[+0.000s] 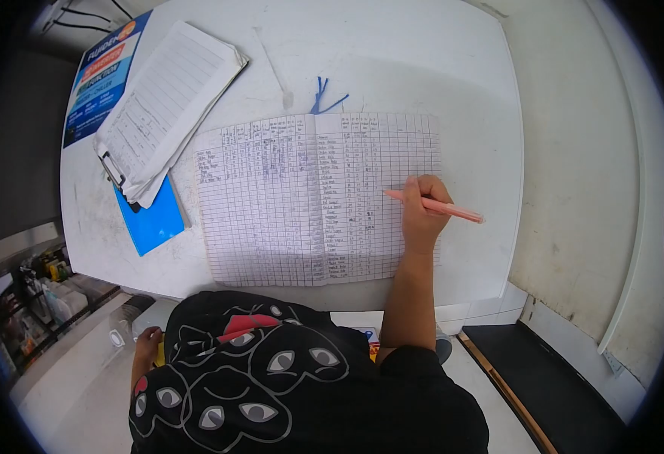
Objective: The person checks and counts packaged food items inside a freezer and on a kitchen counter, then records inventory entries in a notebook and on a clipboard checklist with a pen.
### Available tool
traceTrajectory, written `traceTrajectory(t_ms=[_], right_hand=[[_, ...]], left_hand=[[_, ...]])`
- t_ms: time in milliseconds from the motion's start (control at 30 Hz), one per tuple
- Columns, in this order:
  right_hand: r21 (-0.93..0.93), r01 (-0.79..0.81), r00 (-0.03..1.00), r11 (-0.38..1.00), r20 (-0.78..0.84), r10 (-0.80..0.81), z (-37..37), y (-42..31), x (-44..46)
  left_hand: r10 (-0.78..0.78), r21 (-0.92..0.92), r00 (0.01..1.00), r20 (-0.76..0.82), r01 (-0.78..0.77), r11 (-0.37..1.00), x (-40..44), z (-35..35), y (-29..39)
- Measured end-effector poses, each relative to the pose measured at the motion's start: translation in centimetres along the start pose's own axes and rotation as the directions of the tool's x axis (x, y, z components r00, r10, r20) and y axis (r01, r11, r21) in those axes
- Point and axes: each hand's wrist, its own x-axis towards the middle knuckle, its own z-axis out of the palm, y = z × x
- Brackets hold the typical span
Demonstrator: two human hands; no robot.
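An open notebook lies flat on the white table, both pages ruled in a grid with handwritten rows and a blue ribbon at the top of its spine. Over the right page, my right hand is closed around a pink pen. The pen's tip points left, at or just above the written columns; contact with the paper cannot be made out. My left hand is low at my side, below the table edge, beside something yellow. Its fingers are too small and partly hidden to read.
A clipboard with a thick stack of papers rests at the table's left, overlapping a blue booklet and a printed poster. A wall stands to the right. Stocked shelves are at lower left.
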Motion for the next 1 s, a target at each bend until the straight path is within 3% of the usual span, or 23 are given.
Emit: traceTrajectory(t_ms=[267, 367, 500, 633, 733, 800, 833, 867, 900, 1000], right_hand=[[0.075, 0.025, 0.999, 0.997, -0.041, -0.022, 0.1, 0.6, 0.0], [0.101, -0.002, 0.999, 0.995, -0.043, 0.006, 0.1, 0.5, 0.1], [0.18, -0.119, 0.991, 0.976, -0.041, 0.129, -0.3, 0.7, 0.5], [0.264, -0.173, 0.976, 0.949, -0.08, 0.2, 0.0, 0.0, 0.4], [0.264, -0.177, 0.983, 0.948, -0.002, 0.184, 2.9, -3.9, -2.6], [0.174, -0.133, 0.982, 0.976, 0.159, 0.106, 7.4, -7.1, -6.1], [0.173, -0.126, 0.966, 0.977, 0.244, 0.082, 10.8, -10.1, -8.8], [0.264, -0.133, 0.929, 0.955, 0.37, 0.027, 14.2, -12.2, -11.3], [0.31, -0.176, 0.844, 0.934, 0.537, -0.019, 17.0, -13.9, -13.8], [0.109, -0.373, 0.36, 0.921, 0.932, 0.036, 25.9, -18.6, -21.4]], left_hand=[[-0.018, 0.001, 1.0, -0.012, 0.018, 1.0, -0.1, 0.2, 4.4], [0.139, -0.004, 0.989, -0.045, -0.139, 0.99, 4.5, 1.4, -0.7], [0.126, -0.074, 0.992, -0.014, -0.127, 0.989, 3.7, 0.5, -0.6], [0.126, -0.149, 0.992, 0.021, -0.122, 0.981, 4.8, -0.3, -6.1], [0.147, -0.097, 0.988, -0.045, -0.151, 0.984, 6.3, -0.7, -11.4], [0.147, -0.058, 0.978, -0.147, -0.157, 0.986, 5.4, -2.2, -14.4], [0.105, -0.145, 0.975, -0.197, -0.135, 0.98, 4.0, -3.4, -14.5], [0.131, -0.273, 0.947, -0.292, -0.214, 0.938, 4.7, -3.2, -17.1], [0.138, -0.238, 0.912, -0.387, -0.243, 0.94, 3.8, -4.4, -17.5], [0.092, -0.425, 0.788, -0.609, -0.423, 0.8, 1.1, -8.6, -18.4]])
